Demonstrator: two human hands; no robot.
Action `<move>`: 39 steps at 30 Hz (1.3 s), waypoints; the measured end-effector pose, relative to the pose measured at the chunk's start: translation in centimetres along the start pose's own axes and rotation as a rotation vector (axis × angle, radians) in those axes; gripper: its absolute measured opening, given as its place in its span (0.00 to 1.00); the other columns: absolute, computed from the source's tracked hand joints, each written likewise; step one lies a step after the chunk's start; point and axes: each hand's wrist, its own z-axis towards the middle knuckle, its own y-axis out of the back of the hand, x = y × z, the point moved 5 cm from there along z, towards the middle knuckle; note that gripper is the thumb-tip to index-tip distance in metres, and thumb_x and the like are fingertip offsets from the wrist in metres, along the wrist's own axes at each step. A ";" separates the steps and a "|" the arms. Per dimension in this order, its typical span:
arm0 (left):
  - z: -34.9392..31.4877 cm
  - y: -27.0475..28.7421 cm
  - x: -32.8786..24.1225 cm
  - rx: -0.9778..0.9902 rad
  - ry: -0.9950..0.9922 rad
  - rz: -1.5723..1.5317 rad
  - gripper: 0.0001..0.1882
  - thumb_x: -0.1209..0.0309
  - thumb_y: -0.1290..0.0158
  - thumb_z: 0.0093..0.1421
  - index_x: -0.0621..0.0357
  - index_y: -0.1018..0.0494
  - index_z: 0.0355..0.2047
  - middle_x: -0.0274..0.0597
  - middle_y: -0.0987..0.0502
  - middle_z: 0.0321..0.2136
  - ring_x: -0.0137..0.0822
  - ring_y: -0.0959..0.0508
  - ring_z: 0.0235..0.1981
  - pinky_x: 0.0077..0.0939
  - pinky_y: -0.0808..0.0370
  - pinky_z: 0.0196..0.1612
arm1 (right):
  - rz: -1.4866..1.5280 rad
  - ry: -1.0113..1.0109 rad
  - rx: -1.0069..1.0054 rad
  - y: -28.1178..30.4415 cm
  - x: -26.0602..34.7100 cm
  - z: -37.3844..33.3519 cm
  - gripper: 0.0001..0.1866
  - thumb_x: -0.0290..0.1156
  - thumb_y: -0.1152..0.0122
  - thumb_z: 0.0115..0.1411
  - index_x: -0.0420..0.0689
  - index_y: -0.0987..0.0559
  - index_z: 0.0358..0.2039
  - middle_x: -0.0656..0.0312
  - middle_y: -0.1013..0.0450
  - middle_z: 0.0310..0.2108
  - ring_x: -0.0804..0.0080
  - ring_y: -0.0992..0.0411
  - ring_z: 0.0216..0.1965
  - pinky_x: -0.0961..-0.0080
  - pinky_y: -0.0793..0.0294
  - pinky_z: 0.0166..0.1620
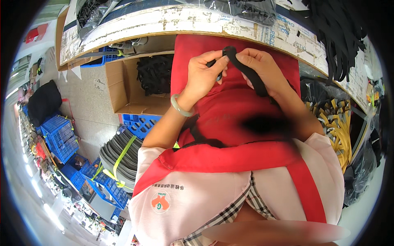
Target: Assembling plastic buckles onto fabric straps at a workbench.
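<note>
In a cluttered workshop, just off the near edge of a worn white worktable (pixel 164 22): held up over a red apron (pixel 221 110), a black strap (pixel 255 80).
Probably light, soft and bendy, with little slip and nothing fragile; best taken by the flat faces, near the bend. Pinched at the upper end by the left hand (pixel 207 67), just beside by the right hand (pixel 262 67), both narrowed, thumb against fingers. Matt, flat, narrow, curving down toward the right wrist. No telling about the dark piece by the left fingers: same strap or another.

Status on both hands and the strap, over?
Left hand and right hand: holding black strap. Strap above red apron. Worktable just beyond hands, no obstruction visible.
</note>
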 end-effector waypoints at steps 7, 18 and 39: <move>0.0 -0.3 -1.4 -0.048 -0.615 0.624 0.03 0.79 0.45 0.58 0.64 0.23 0.34 0.31 0.29 0.21 0.21 0.30 0.18 0.18 0.34 0.19 | 0.128 0.150 -0.051 -0.8 0.0 0.4 0.12 0.39 0.42 0.63 0.42 0.25 0.35 0.65 0.28 0.21 0.83 0.32 0.18 0.86 0.34 0.21; 0.0 0.6 1.0 0.082 0.213 -0.444 0.11 0.71 0.50 0.65 0.69 0.25 0.41 0.43 0.23 0.27 0.27 0.25 0.21 0.19 0.29 0.20 | -0.081 0.233 0.044 -0.3 0.4 0.6 0.10 0.34 0.43 0.63 0.42 0.23 0.41 0.67 0.27 0.31 0.81 0.29 0.35 0.85 0.32 0.44; -0.8 0.5 -0.2 -0.084 -0.137 -0.065 0.07 0.76 0.46 0.61 0.65 0.23 0.38 0.36 0.26 0.27 0.23 0.26 0.19 0.15 0.31 0.18 | -0.025 0.256 -0.082 -0.3 0.4 0.7 0.17 0.33 0.38 0.60 0.38 0.29 0.45 0.64 0.29 0.26 0.80 0.30 0.20 0.84 0.28 0.23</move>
